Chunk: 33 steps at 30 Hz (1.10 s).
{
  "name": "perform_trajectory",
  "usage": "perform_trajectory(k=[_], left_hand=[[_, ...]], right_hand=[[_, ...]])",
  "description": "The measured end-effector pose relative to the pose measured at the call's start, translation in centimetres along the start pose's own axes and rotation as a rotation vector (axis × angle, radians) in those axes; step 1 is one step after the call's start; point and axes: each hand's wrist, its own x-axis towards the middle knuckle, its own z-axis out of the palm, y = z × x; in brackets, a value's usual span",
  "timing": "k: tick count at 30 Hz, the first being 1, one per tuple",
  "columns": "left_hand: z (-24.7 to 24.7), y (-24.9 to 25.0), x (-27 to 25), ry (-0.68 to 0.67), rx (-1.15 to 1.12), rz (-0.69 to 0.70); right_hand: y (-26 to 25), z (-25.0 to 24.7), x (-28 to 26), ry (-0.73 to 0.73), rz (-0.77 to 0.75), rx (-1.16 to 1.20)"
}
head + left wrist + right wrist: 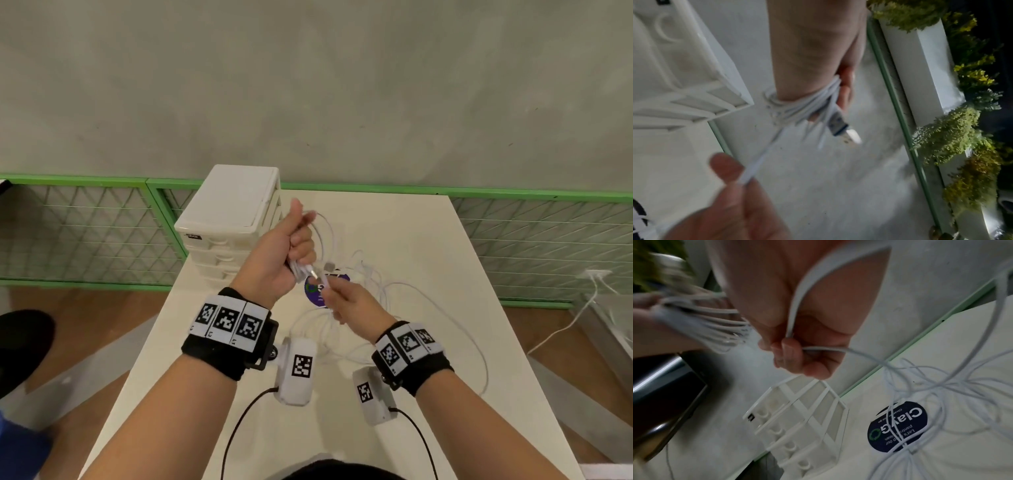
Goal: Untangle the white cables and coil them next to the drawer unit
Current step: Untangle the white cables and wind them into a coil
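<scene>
My left hand (pixel 298 240) is raised above the table and grips a bundle of white cable loops (pixel 797 105); a USB plug (pixel 846 131) sticks out of the bundle. Just below it, my right hand (pixel 330 293) pinches a strand of the same white cable (pixel 824 349) between thumb and fingers. From there the cable runs down into a loose tangle of white cables (pixel 411 308) lying on the white table (pixel 445 246). The white drawer unit (pixel 233 219) stands at the table's far left corner, close behind my left hand.
A round dark sticker (pixel 898 426) on the tabletop lies under the cable tangle. A green mesh fence (pixel 85 229) runs behind the table. Another white cable (pixel 582 318) hangs off to the right. Plants (pixel 962 129) show in the left wrist view.
</scene>
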Motion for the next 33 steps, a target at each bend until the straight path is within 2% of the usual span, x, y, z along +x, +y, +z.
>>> perform_trajectory(k=[2,4,5,7,9,11,13,15,18,22,25,27,30,33], left_hand=[[0.0,-0.4,1.0,0.133,-0.035,0.235],[-0.8,-0.2,1.8,0.244,0.071,0.420],[-1.5,-0.3,2.2,0.298,0.229,0.489],[-3.0,-1.3,2.6,0.363,0.753,0.576],[-4.3,-2.9,2.6,0.270,1.198,0.510],[-4.7,-3.9,2.1,0.093,1.305,0.293],[-4.3,-4.2,1.6,-0.089,1.183,0.015],[-3.5,-4.0,1.0,-0.232,0.961,-0.187],[-2.5,-3.5,0.2,-0.282,0.775,-0.272],[-1.4,-2.6,-0.2,-0.413,0.379,-0.257],[-0.6,-1.8,-0.2,-0.480,0.088,-0.202],[-0.1,-1.2,-0.3,-0.449,-0.024,-0.129],[0.7,-0.3,-0.6,-0.324,-0.079,0.013],[1.1,0.4,-1.0,-0.252,-0.158,0.166]], right_hand=[[0.2,0.3,-0.5,-0.093,0.008,-0.173],[0.1,0.5,-0.8,-0.138,-0.013,-0.355],[-0.2,0.5,-0.9,-0.137,-0.028,-0.398],[-1.4,0.2,-0.8,-0.109,-0.077,-0.404],[-2.8,-0.5,-0.5,-0.054,-0.132,-0.377],[-3.9,-1.6,-0.1,0.000,-0.145,-0.303],[-4.7,-2.7,0.1,0.065,-0.154,-0.234],[-5.3,-3.8,0.2,0.171,-0.155,-0.198],[-5.5,-5.0,0.7,0.275,-0.178,-0.093],[-5.4,-4.5,1.1,0.210,-0.225,-0.019],[-5.0,-3.4,1.0,0.195,-0.203,0.091],[-4.2,-3.0,1.1,0.173,-0.205,0.044],[-3.3,-2.4,1.1,0.131,-0.197,-0.236],[-3.3,-1.8,1.0,0.094,-0.162,-0.371]])
